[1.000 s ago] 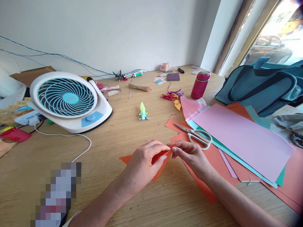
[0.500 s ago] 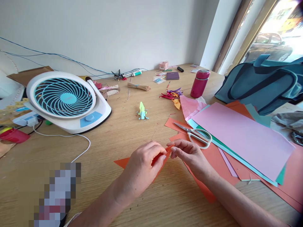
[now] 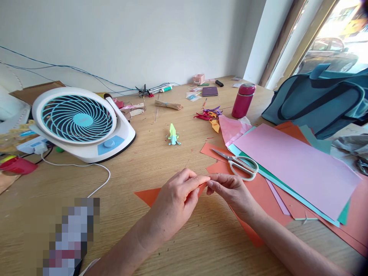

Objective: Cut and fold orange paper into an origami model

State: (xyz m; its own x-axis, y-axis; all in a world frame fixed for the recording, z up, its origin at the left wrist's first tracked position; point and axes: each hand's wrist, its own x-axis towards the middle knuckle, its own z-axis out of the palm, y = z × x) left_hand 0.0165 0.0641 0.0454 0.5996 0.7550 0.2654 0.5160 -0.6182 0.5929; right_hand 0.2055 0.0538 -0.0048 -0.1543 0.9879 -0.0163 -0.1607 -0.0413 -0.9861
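Observation:
A folded sheet of orange paper is held low over the table, its pointed left end sticking out past my left hand. That hand's fingers and thumb are closed on the paper. My right hand pinches the same paper at its upper edge, and the fingertips of both hands meet there. Much of the fold is hidden behind my fingers. Beyond my right hand, white-handled scissors lie on orange sheets. A small green and light-blue folded paper figure stands farther back.
A white fan stands at left, its cable curving across the table. Pink paper tops a stack at right, near a teal bag. A magenta flask stands behind. Twisted paper scraps lie mid-table.
My left fingers have straightened and moved right along the paper's upper edge to meet my right fingertips. The paper's left point has shifted slightly left.

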